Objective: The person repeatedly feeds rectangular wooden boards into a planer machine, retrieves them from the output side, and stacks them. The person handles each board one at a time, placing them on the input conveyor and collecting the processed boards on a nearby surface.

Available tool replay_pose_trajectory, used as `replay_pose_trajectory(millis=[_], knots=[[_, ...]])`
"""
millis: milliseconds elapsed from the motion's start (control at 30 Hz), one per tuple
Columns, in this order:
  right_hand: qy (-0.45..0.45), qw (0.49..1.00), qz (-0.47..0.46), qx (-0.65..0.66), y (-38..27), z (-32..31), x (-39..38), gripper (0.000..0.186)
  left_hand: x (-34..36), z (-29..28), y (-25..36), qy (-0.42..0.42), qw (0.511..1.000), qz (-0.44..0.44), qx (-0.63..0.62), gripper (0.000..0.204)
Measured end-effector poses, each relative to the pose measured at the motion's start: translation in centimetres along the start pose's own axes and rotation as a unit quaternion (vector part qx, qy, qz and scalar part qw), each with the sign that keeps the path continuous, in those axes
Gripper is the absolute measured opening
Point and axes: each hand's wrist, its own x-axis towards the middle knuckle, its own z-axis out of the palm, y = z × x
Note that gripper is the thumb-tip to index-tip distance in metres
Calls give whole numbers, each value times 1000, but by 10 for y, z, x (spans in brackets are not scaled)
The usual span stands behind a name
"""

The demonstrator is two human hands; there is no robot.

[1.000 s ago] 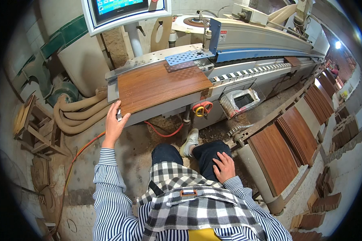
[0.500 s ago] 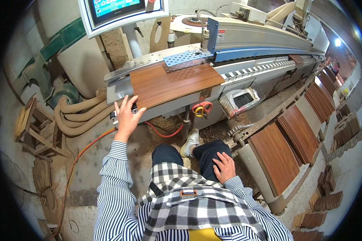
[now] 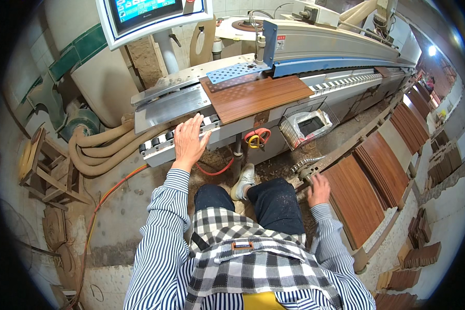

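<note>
A brown wood-grain board (image 3: pixel 261 98) lies flat on the bed of a long edge-banding machine (image 3: pixel 341 49), partly under a blue perforated guard (image 3: pixel 235 73). My left hand (image 3: pixel 189 139) has its fingers stretched out over the roller rail (image 3: pixel 163 138), just left of the board's near left corner; it appears to hold nothing. Beside the left edge of the nearest stack of brown panels (image 3: pixel 352 199), my right hand (image 3: pixel 319 190) hangs with its fingers loosely bent and apart. Nothing shows in it.
A control screen (image 3: pixel 150 10) stands at the back left. Scissors with red handles (image 3: pixel 258 137) hang on the machine's front, beside a lined wire basket (image 3: pixel 310 126). More panel stacks (image 3: pixel 411 124) run along the right. Hoses (image 3: pixel 95 155) and a wooden stool (image 3: pixel 51 165) are at left.
The board has slid right along the machine, baring the metal bed and rollers. My left hand has followed it rightward. My right hand has left my knee and moved right toward the panels.
</note>
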Motion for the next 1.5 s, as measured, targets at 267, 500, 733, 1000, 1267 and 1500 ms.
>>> replay_pose_trajectory(millis=[267,500,733,1000,1267,1500], knots=[[-107,982,0,-155,54,-1,24,49,2,-2,6,3,1000,-9,-16,51],[-19,997,-40,-65,30,-13,-39,54,-1,-2,4,4,1000,-19,-19,51],[32,840,378,388,34,-17,-120,43,0,-1,4,-1,999,-21,-27,50],[249,442,573,643,98,-24,-168,42,1,-1,5,4,999,-20,-25,49],[148,403,527,734,42,-37,-172,36,1,-3,4,-10,999,-28,-28,50],[282,386,529,701,78,-48,-195,29,0,-3,3,-13,999,-23,-31,51]])
